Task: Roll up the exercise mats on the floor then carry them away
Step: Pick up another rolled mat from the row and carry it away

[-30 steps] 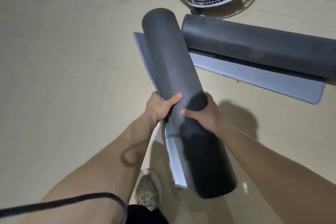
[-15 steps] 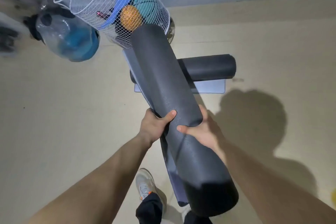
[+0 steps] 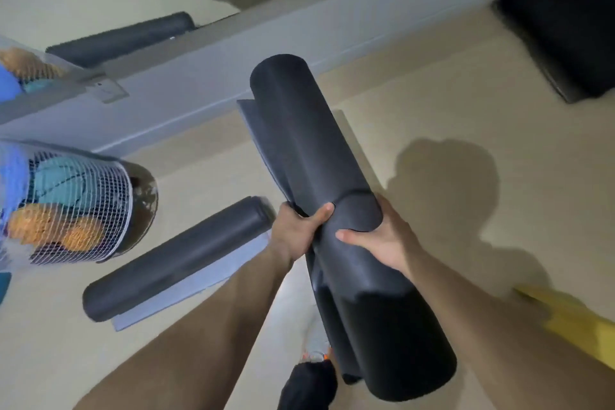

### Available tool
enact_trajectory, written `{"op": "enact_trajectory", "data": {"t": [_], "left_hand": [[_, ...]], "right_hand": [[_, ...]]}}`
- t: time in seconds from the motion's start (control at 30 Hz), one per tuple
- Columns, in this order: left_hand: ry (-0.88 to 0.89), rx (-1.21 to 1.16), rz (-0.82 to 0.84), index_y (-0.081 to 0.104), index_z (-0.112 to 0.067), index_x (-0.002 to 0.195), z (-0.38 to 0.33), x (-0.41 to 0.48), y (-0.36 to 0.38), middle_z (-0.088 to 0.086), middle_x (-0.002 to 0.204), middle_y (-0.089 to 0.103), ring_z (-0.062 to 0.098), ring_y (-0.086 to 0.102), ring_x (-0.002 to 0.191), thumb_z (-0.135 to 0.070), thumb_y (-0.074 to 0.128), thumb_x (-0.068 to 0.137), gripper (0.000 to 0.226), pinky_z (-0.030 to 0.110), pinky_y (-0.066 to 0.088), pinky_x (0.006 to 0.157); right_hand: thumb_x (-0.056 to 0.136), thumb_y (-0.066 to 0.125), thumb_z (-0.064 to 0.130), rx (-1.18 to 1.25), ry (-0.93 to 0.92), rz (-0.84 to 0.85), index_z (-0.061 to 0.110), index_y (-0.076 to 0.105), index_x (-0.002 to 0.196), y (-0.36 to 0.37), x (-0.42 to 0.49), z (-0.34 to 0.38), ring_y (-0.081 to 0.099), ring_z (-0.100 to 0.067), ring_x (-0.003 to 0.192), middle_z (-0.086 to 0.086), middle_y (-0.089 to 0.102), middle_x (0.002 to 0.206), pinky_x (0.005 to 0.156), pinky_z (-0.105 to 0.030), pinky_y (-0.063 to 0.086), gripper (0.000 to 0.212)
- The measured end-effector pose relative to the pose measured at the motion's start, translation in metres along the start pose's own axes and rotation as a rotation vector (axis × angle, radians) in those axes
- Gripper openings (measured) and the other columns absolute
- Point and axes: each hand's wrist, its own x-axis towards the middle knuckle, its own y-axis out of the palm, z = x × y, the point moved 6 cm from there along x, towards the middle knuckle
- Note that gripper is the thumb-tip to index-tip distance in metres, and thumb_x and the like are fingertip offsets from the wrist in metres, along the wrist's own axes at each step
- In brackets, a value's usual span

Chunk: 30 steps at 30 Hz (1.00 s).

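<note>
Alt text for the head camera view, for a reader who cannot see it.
The left hand and right hand grip a rolled dark grey foam exercise mat above the beige floor. A second rolled dark grey mat lies on the floor at left beside a white wire basket of balls.

Inspector: Any text, label, brand, number or sign legible?

Recorder: None. The rolled mat (image 3: pixel 309 156) shows a plain dark surface with no readable marking. Elsewhere, blur leaves fine print undecidable.

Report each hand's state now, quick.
Left hand: gripping the rolled mat, thumb across its top.
Right hand: gripping the same rolled mat.
</note>
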Motion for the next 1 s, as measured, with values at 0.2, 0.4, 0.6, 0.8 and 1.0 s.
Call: {"op": "enact_trajectory", "data": {"t": [0.2, 0.4, 0.6, 0.8, 1.0], "left_hand": [[0.071, 0.144, 0.102, 0.064, -0.015, 0.119, -0.110, 0.067, 0.130, -0.004, 0.110, 0.074, 0.018, 0.071, 0.100, -0.068, 0.082, 0.063, 0.079, 0.040, 0.060, 0.092], [0.082, 0.237, 0.183, 0.061, -0.015, 0.118, -0.187, 0.132, 0.265, -0.003, 0.113, 0.071, 0.022, 0.069, 0.102, -0.065, 0.083, 0.070, 0.072, 0.045, 0.061, 0.089], [0.058, 0.325, 0.215, 0.056, -0.016, 0.126, -0.259, 0.205, 0.391, -0.002, 0.118, 0.068, 0.024, 0.068, 0.105, -0.062, 0.081, 0.076, 0.073, 0.047, 0.060, 0.090], [0.072, 0.357, 0.256, 0.057, -0.016, 0.125, -0.326, 0.288, 0.503, -0.001, 0.118, 0.070, 0.022, 0.069, 0.103, -0.066, 0.081, 0.071, 0.078, 0.047, 0.061, 0.088], [0.031, 0.337, 0.289, 0.054, -0.015, 0.129, -0.377, 0.400, 0.608, -0.004, 0.121, 0.066, 0.021, 0.065, 0.107, -0.060, 0.080, 0.079, 0.071, 0.034, 0.056, 0.091]], "right_hand": [[0.060, 0.099, 0.040, 0.178, 0.061, -0.115, 0.037, 0.050, 0.142, -0.138, 0.070, -0.019, 0.061, -0.006, 0.113, 0.024, 0.061, 0.124, 0.102, -0.028, 0.047, 0.095], [0.056, 0.093, 0.057, 0.188, 0.102, -0.208, 0.040, 0.048, 0.143, -0.272, 0.135, -0.053, 0.059, -0.007, 0.121, 0.023, 0.059, 0.133, 0.104, -0.033, 0.049, 0.099], [0.055, 0.090, 0.063, 0.215, 0.187, -0.235, 0.041, 0.049, 0.140, -0.393, 0.215, -0.087, 0.063, -0.010, 0.110, 0.023, 0.063, 0.123, 0.092, -0.030, 0.050, 0.097], [0.055, 0.089, 0.064, 0.203, 0.250, -0.266, 0.040, 0.047, 0.143, -0.500, 0.312, -0.109, 0.063, -0.014, 0.118, 0.017, 0.063, 0.130, 0.104, -0.042, 0.052, 0.101], [0.061, 0.090, 0.059, 0.171, 0.292, -0.236, 0.038, 0.045, 0.145, -0.591, 0.440, -0.136, 0.060, -0.014, 0.120, 0.017, 0.061, 0.130, 0.105, -0.040, 0.051, 0.097]]}}
